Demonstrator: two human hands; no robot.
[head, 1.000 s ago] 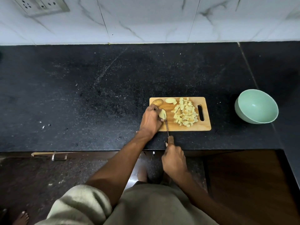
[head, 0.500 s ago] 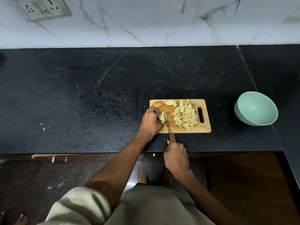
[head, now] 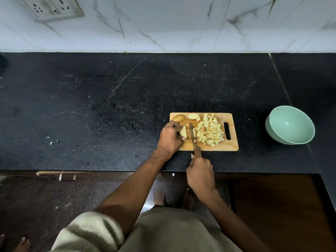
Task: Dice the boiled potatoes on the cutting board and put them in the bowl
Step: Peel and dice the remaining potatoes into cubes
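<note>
On the cutting board (head: 214, 147), left hand (head: 170, 138) grips a potato piece (head: 183, 132); right hand (head: 200, 171) grips the knife (head: 191, 136).

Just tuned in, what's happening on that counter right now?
A person is dicing boiled potatoes on a wooden cutting board. The left hand holds a potato piece steady while the right hand grips a knife, its blade beside that piece. A pile of diced potato lies on the board's right half; an unpeeled potato and a peeled piece wait at the far edge. The green bowl at right is empty.
</note>
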